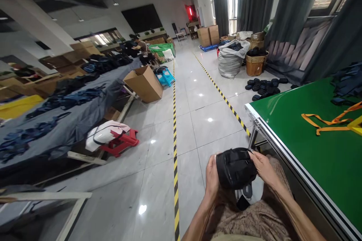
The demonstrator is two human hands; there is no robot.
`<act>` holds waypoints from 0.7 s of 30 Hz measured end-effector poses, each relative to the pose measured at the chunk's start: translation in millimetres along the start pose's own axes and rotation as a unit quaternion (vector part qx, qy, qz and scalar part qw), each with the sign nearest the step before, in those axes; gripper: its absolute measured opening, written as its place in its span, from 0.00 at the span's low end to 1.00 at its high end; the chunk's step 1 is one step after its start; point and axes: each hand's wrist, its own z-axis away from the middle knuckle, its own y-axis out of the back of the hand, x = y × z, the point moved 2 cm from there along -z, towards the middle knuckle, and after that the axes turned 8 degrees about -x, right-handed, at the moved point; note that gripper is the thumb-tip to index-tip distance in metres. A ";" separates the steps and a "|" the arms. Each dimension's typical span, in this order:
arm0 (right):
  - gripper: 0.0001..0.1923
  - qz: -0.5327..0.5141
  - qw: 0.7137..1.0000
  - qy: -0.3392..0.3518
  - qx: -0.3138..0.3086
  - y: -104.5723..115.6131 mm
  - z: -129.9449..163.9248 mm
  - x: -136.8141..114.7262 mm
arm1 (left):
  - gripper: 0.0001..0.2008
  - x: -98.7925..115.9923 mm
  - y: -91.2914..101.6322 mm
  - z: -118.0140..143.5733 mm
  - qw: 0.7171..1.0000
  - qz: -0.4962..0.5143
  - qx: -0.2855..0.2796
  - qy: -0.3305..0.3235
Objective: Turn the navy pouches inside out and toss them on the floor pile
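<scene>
A small black fabric pouch [236, 168] is held over my lap, low in the head view. My left hand [211, 176] grips its left side with the fingers wrapped behind it. My right hand [262, 165] pinches the pouch's upper right edge, thumb and fingers closed on the fabric. A dark strap or buckle [244, 196] hangs below the pouch. My lap is covered in brown patterned cloth [249, 220].
A green-topped table [313, 135] with orange straps [328, 122] stands at my right. Yellow-black floor tape [175, 158] runs ahead. A long grey table [65, 120] with dark blue pieces is at left, a red stool [121, 143] beside it. Boxes, sacks and black pouches [264, 86] lie farther off.
</scene>
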 end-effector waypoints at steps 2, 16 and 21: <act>0.28 0.052 0.998 0.021 -0.006 5.6 0.1 -19.6 | 0.33 29.7 8.3 -0.1 1.000 -0.012 -0.004 -0.012; 0.23 0.300 0.920 0.099 -0.231 0.9 68.9 -33.4 | 0.13 -81.3 2.0 86.2 0.979 -0.106 -0.159 0.065; 0.26 0.215 0.956 0.043 -0.196 -1.0 90.2 -16.5 | 0.17 -85.7 5.4 85.3 0.979 -0.087 -0.156 0.095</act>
